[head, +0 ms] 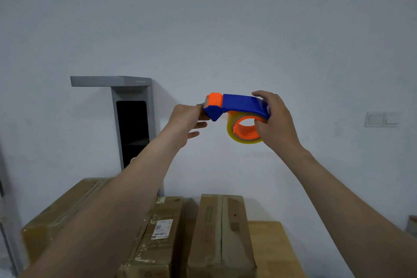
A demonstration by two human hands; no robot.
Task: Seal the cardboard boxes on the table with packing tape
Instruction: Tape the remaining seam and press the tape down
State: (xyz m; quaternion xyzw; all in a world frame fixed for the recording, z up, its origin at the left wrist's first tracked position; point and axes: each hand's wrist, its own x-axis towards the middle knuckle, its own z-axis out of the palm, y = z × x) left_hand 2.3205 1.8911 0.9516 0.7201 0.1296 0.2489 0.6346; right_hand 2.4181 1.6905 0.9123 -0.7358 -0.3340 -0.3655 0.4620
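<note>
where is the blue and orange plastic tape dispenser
Head view, just right of centre: the blue and orange tape dispenser is in the air, gripped by the right hand, left hand at its orange tip, above the brown cardboard boxes.

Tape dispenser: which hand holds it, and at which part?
The right hand grips the tape dispenser at its rear, around the blue handle; the left hand pinches its front end, by the blade.

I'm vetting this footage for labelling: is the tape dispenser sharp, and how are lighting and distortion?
Head view: the tape dispenser is fairly sharp under soft, even light with no glare; the cardboard boxes at the bottom look soft and smeared; wide-angle stretch grows toward the corners.
</note>
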